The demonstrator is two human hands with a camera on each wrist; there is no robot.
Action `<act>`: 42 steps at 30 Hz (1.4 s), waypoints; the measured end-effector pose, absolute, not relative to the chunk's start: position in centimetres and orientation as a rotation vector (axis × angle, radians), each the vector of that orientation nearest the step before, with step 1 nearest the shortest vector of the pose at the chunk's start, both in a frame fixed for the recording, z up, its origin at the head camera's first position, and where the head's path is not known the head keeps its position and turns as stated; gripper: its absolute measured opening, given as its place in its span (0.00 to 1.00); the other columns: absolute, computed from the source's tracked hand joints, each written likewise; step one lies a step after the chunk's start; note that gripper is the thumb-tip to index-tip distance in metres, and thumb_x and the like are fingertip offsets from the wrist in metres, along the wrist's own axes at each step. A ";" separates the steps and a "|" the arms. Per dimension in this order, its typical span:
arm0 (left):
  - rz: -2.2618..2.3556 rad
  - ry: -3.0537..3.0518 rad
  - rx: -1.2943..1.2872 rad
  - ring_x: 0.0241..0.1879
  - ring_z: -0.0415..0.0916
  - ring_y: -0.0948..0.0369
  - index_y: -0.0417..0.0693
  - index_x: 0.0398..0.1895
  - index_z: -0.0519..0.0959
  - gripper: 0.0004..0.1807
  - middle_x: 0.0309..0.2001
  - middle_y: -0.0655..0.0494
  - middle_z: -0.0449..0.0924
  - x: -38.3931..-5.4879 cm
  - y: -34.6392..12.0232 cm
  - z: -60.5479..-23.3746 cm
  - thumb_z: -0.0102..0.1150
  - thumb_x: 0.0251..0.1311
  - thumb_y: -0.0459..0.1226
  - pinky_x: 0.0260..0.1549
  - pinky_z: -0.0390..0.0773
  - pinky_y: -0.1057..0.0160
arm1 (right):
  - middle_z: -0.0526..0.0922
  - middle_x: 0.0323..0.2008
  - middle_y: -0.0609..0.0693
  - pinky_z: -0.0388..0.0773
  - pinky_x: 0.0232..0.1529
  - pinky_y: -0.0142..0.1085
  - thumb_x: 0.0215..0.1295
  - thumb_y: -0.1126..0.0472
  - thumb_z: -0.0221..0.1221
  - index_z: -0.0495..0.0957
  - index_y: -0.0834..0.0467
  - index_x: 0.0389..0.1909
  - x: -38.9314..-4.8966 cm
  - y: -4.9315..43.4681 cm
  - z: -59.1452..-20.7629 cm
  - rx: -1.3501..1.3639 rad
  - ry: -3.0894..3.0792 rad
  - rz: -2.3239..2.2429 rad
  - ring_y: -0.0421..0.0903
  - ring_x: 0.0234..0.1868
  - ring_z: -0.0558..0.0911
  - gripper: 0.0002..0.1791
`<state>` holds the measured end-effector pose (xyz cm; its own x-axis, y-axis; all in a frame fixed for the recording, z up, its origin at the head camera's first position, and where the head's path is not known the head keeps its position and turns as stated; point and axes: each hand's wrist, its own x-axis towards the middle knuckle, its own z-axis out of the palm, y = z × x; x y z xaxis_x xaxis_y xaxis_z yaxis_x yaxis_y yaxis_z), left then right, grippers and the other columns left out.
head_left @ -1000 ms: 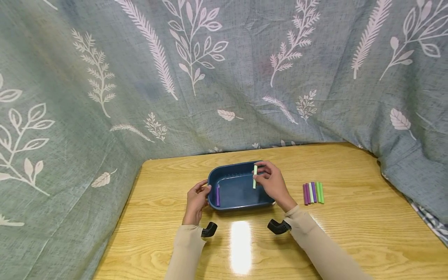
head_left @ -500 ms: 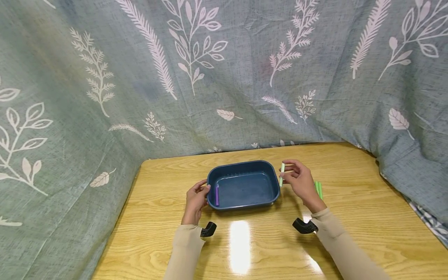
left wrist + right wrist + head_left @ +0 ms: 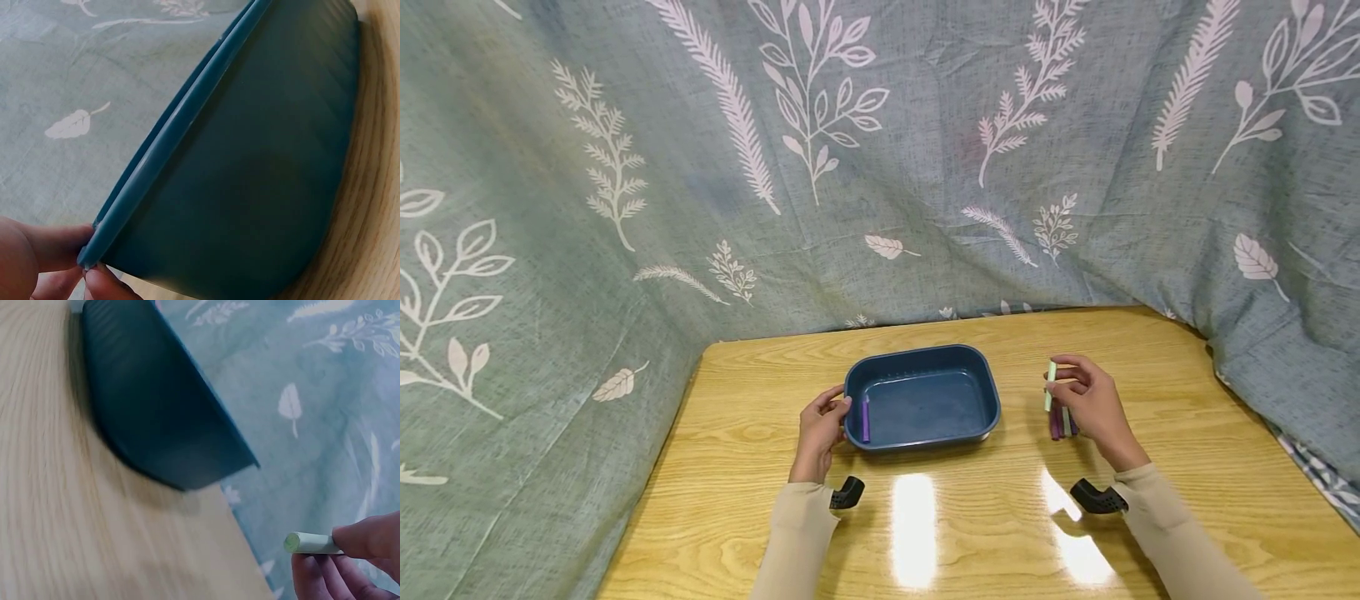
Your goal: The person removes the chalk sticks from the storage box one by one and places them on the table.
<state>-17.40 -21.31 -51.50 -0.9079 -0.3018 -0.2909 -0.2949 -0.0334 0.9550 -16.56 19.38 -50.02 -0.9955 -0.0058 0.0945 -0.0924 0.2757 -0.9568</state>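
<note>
My left hand (image 3: 820, 433) grips the left end of a dark blue plastic basin (image 3: 925, 442), with thumb and fingers pinching the rim, as the left wrist view also shows. One purple stick (image 3: 866, 419) lies inside the basin along its left end. To the right of the basin, my right hand (image 3: 1093, 408) pinches a pale green round stick (image 3: 1050, 385) between thumb and fingers. In the right wrist view, the stick's (image 3: 312, 543) round end points left. Partly behind that hand lie several coloured sticks (image 3: 1057, 422); the green ones are hidden.
A wooden table (image 3: 760, 533) carries everything and reflects bright light near its front. Grey-green leaf-printed cloth (image 3: 820, 275) hangs behind and along both sides. A black device (image 3: 1099, 497) is fixed at the right wrist, another black device (image 3: 847, 492) at the left.
My right hand has moved right with the pale green stick, from above the basin to over the row of sticks. My left hand and the basin have stayed put.
</note>
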 end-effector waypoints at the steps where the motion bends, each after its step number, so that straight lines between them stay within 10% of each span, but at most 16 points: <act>1: -2.152 -2.180 0.674 0.28 0.74 0.63 0.40 0.66 0.80 0.19 0.39 0.55 0.75 -17.4 -21.3 -51.5 0.62 0.75 0.34 0.20 0.73 0.70 | 0.78 0.58 0.71 0.86 0.42 0.35 0.78 0.68 0.58 0.67 0.68 0.73 -16.4 19.7 -50.2 0.088 -2.451 1.836 0.31 0.41 0.83 0.26; 42: -2.164 -2.176 0.675 0.26 0.73 0.64 0.40 0.65 0.81 0.19 0.38 0.55 0.74 -17.3 -21.3 -51.4 0.61 0.75 0.33 0.21 0.73 0.70 | 0.77 0.54 0.77 0.84 0.34 0.31 0.78 0.71 0.58 0.65 0.75 0.70 -15.0 25.9 -53.9 -0.083 -2.644 1.622 0.26 0.35 0.80 0.25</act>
